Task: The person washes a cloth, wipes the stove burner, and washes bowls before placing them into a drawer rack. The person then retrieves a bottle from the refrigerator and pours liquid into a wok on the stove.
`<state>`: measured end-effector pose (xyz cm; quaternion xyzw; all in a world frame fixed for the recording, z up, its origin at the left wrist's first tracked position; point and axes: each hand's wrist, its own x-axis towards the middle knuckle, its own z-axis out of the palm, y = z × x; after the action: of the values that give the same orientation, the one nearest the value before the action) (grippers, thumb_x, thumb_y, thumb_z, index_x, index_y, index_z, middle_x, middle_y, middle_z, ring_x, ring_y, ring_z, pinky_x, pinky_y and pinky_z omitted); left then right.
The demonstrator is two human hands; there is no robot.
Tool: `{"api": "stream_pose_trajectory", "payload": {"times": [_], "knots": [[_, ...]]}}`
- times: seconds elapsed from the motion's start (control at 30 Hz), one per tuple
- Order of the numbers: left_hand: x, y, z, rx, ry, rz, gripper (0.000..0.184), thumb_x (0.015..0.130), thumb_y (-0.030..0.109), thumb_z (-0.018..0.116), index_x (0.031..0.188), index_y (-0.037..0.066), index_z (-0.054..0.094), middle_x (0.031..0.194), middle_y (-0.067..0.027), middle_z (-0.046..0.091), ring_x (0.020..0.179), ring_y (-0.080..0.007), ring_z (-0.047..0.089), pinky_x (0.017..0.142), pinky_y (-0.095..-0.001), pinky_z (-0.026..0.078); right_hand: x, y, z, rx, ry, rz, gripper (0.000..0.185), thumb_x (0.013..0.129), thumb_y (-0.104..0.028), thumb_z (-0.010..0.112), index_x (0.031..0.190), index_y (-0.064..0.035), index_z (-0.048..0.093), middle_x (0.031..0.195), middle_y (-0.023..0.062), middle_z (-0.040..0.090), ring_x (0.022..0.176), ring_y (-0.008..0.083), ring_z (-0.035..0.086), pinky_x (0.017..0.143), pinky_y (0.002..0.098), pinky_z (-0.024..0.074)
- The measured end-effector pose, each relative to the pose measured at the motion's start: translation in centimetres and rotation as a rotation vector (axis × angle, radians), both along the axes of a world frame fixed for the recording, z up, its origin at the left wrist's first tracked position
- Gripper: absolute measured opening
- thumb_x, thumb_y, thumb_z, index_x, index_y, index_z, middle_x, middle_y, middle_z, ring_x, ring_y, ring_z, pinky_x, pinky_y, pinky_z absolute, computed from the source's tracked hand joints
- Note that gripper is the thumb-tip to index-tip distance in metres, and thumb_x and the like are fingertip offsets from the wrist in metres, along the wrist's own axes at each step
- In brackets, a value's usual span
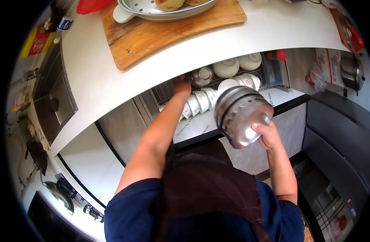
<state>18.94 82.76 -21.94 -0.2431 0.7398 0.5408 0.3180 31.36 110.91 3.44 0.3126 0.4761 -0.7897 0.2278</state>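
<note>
My right hand (268,135) grips a stack of shiny metal bowls (243,117) by its rounded underside, thumb pressed on the outside. The stack is tilted and slightly blurred, held over the front of the pulled-out drawer (287,97). My left hand (182,86) reaches into the back of this drawer, beneath the counter edge; its fingers are dim and partly hidden. Right beside it lies another metal bowl (202,76). A row of white bowls (199,101) with printed patterns stands on edge in the wire rack, and larger white bowls (226,67) sit behind.
On the white counter (181,46) above, a wooden board (152,42) carries a perforated metal pan (168,16) with round food in it. A sink (56,92) lies left. Another open drawer (326,197) with wire racks is low on the right, near a hanging pot (351,73).
</note>
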Motion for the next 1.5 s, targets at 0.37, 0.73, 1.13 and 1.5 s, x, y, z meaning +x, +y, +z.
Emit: {"api": "stream_pose_trajectory", "payload": {"times": [0.37, 0.73, 1.13, 1.5], "knots": [[5.6, -9.9, 22.5, 1.122, -0.941, 0.16, 0.096, 0.075, 0.082, 0.03, 0.145, 0.018, 0.02, 0.14, -0.02, 0.037, 0.125, -0.0419, 0.04, 0.091, -0.063, 0.039, -4.4, -11.4, -3.5, 0.999, 1.231, 0.588, 0.08, 0.065, 0.014, 0.056, 0.137, -0.011, 0.03, 0.137, 0.0238, 0.031, 0.126, 0.0448, 0.035, 0.105, 0.0486, 0.0331], [4.8, -15.3, 19.8, 0.988, -0.605, 0.432, 0.061, 0.093, 0.054, 0.038, 0.129, 0.005, 0.048, 0.128, -0.0146, 0.053, 0.118, -0.0298, 0.051, 0.099, -0.0463, 0.041, -4.4, -17.0, -3.0, 0.629, 1.373, 1.092, 0.071, 0.068, -0.021, 0.075, 0.131, -0.0352, 0.046, 0.146, 0.0053, 0.026, 0.136, 0.0395, 0.015, 0.106, 0.0559, 0.0293], [-3.3, -13.1, 6.5, 0.649, -0.186, 0.625, 0.06, 0.087, 0.051, 0.05, 0.128, 0.007, 0.048, 0.127, -0.0099, 0.053, 0.112, -0.0263, 0.053, 0.091, -0.0449, 0.047, -11.3, -19.1, -12.3, 0.921, 0.951, 1.155, 0.065, 0.082, -0.022, 0.063, 0.139, -0.0311, 0.034, 0.15, 0.0099, 0.016, 0.136, 0.0465, 0.006, 0.11, 0.0536, 0.0229], [-6.6, -16.9, 6.7, 0.27, 0.24, 0.483, 0.054, 0.089, 0.045, 0.051, 0.126, 0.007, 0.05, 0.128, -0.0126, 0.052, 0.113, -0.0298, 0.052, 0.097, -0.046, 0.041, -11.5, -22.3, -16.2, 0.953, 0.737, 1.234, 0.062, 0.089, -0.005, 0.039, 0.141, -0.0371, 0.029, 0.155, 0.0031, 0.005, 0.141, 0.0375, 0.0, 0.113, 0.0504, 0.0192]]}}
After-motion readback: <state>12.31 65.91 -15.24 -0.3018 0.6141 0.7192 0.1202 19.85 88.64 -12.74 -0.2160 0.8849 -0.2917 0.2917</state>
